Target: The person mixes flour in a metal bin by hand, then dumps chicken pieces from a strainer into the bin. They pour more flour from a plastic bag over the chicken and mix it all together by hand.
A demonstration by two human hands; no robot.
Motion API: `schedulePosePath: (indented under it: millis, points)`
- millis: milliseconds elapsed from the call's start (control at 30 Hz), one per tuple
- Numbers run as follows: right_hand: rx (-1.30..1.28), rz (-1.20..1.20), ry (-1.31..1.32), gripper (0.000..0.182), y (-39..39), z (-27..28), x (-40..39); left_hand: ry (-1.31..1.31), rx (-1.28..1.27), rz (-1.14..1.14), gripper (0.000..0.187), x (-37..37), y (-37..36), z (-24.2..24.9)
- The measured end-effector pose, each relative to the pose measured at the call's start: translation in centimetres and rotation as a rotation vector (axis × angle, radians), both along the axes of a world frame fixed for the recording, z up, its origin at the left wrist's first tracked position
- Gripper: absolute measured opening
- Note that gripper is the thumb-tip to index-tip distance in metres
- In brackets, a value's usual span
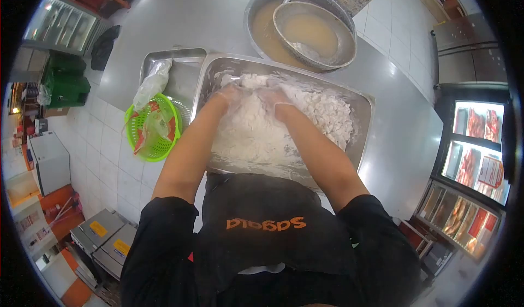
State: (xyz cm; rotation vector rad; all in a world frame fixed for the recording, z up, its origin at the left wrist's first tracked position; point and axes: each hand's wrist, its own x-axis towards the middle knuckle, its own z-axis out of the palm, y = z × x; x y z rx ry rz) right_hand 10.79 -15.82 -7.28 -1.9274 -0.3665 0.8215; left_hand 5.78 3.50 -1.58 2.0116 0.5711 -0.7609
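A deep steel pan (367, 137) in front of me holds a broad heap of white flour (251, 135). Both hands reach into the flour near the pan's far side, a short gap apart, and look covered by clear plastic gloves dusted white. My left hand (231, 95) is sunk in it toward the left, and my right hand (274, 97) lies just to its right. Flour hides the fingers of both, so their closure does not show. Lumpy flour-coated pieces (330, 116) are piled at the pan's right side.
Behind the pan stands a large metal basin (254, 20) of cloudy liquid, with a handled strainer (349, 47) resting in it. To the left are a shallow steel tray (183, 77), a plastic bag (154, 83) and a green basket (131, 137). The steel table (404, 127) ends at the right.
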Motion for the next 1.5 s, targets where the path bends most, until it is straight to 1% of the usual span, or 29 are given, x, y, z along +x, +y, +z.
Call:
schedulePosePath:
  millis: [33, 67, 100, 167, 233, 267, 333, 367, 433, 500, 567, 600, 667, 700, 800, 900, 1000, 1033, 1100, 1167, 1200, 1300, 1333, 1400, 1500]
  points:
    - [0.048, 0.017, 0.009, 0.057, 0.6, -1.2, -0.4, -0.004, -0.062, 0.004, 0.059, -0.6, 0.0, -1.4]
    - [0.059, -0.023, 0.101, 0.058, 1.2, -2.3, -0.8, -0.007, -0.123, 0.008, 0.057, -1.2, 0.2, -2.8]
    - [0.070, -0.060, 0.196, 0.060, 1.6, -2.8, -1.2, -0.048, -0.024, -0.058, 0.053, -2.0, 0.4, -2.3]
    - [-0.104, 0.112, -0.154, 0.050, 0.1, -3.1, -1.7, -0.129, 0.167, -0.182, 0.045, -3.9, 0.6, -0.5]
    - [-0.244, 0.248, -0.247, 0.047, -1.9, -2.0, -1.8, -0.217, 0.168, -0.112, 0.047, -5.7, 1.2, 1.6]
    - [-0.295, 0.292, -0.169, 0.049, -2.8, 0.2, -1.0, -0.259, 0.166, -0.077, 0.048, -6.8, 1.4, 2.0]
    - [-0.298, 0.349, -0.315, 0.051, -5.1, 0.8, -0.2, -0.351, 0.170, -0.079, 0.044, -8.8, 1.9, 1.0]
    - [-0.247, 0.360, -0.531, 0.049, -6.4, 0.3, -0.1, -0.401, 0.173, -0.078, 0.043, -9.7, 2.0, 0.4]
    - [-0.324, 0.393, -0.679, 0.045, -7.4, 0.7, 0.1, -0.240, 0.396, -0.395, 0.048, -10.8, 0.5, 1.3]
    - [-0.586, 0.438, -0.522, 0.043, -8.0, 1.7, -0.3, -0.225, 0.484, -0.255, 0.051, -11.8, -2.3, 1.9]
    - [-0.409, 0.187, -0.183, 0.045, -7.9, 3.3, -1.3, -0.083, 0.328, -0.202, 0.060, -11.3, -1.5, -1.2]
    - [-0.316, 0.064, -0.017, 0.048, -7.6, 3.9, -1.8, -0.014, 0.251, -0.172, 0.066, -10.8, -1.4, -1.0]
    - [-0.229, 0.146, -0.053, 0.059, -7.0, 4.0, -3.2, -0.057, 0.126, -0.156, 0.072, -10.6, -1.1, -0.2]
    - [-0.186, 0.185, -0.071, 0.064, -6.6, 3.8, -3.6, -0.079, 0.063, -0.151, 0.075, -10.2, -1.1, 1.1]
    - [-0.162, 0.226, -0.656, 0.056, -5.4, 2.8, -5.0, -0.223, -0.212, 0.064, 0.076, -10.5, -1.8, 4.0]
    - [-0.280, 0.330, -0.543, 0.060, -3.6, 0.6, -3.1, -0.165, -0.732, 0.580, 0.076, -11.5, -2.9, 6.3]
    - [-0.544, 0.495, -0.294, 0.062, -2.2, 6.1, -0.2, -0.170, -0.654, 0.640, 0.080, -10.8, -2.7, 9.9]
    - [-0.496, 0.487, -0.240, 0.063, -2.1, 5.5, 0.7, -0.265, -0.611, 0.605, 0.080, -11.2, -2.0, 8.0]
    - [-0.408, 0.470, -0.130, 0.065, -2.3, 4.1, 2.3, -0.450, -0.526, 0.534, 0.081, -12.5, -0.1, 1.0]
    - [-0.254, 0.544, -0.377, 0.064, -2.4, 4.2, 2.0, -0.357, -0.421, 0.437, 0.082, -13.3, 1.1, -1.9]
    - [-0.173, 0.578, -0.497, 0.064, -2.6, 4.4, 1.6, -0.309, -0.370, 0.386, 0.083, -13.4, 1.3, -2.5]
    - [-0.372, 0.701, -0.689, 0.069, -1.0, 8.7, -0.7, -0.327, 0.163, 0.006, 0.086, -12.9, 0.0, -2.8]
    - [-0.384, 0.717, -0.632, 0.070, -0.6, 7.7, -0.5, -0.309, 0.217, -0.004, 0.086, -12.8, -0.8, -2.9]
    - [-0.402, 0.749, -0.528, 0.071, 0.7, 4.2, 0.8, -0.278, 0.331, -0.021, 0.085, -12.2, -1.9, -3.0]
    - [-0.454, 0.794, -0.428, 0.064, 1.7, 0.9, 3.6, -0.078, 0.172, -0.027, 0.081, -11.1, -1.8, 0.6]
